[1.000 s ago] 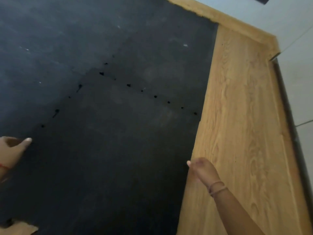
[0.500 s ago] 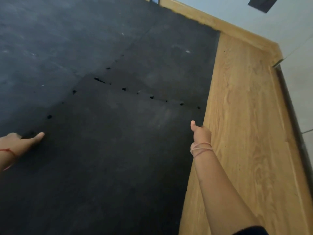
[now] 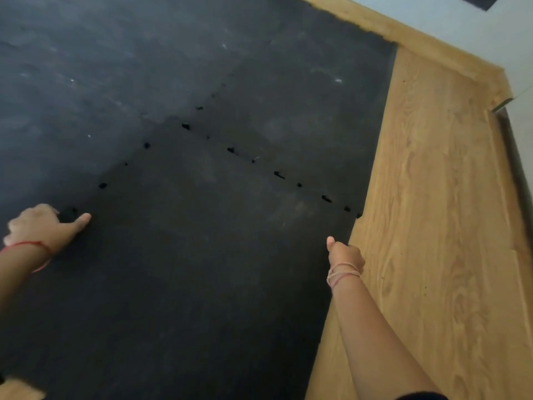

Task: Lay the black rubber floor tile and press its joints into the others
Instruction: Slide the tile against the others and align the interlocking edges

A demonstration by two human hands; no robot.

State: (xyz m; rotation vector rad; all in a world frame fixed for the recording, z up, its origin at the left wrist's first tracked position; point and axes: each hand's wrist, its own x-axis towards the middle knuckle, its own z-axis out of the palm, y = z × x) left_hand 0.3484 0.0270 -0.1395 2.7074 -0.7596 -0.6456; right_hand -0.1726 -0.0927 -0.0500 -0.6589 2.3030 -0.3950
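Both hands (image 3: 46, 229) (image 3: 346, 252) gripping the black tile's (image 3: 202, 269) edges, laid tiles (image 3: 129, 67) beyond, wood floor (image 3: 432, 197) alongside.

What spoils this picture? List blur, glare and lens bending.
Head view: soft all over, so the tile seams show only as dark gaps; dim, with grey sheen on the far tiles; no hard glare; the wood floor edges and skirting lean from the wide lens.

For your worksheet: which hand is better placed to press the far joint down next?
Probably right: the right hand lies nearer the gapped far joint; the left hand sits at the side joint.
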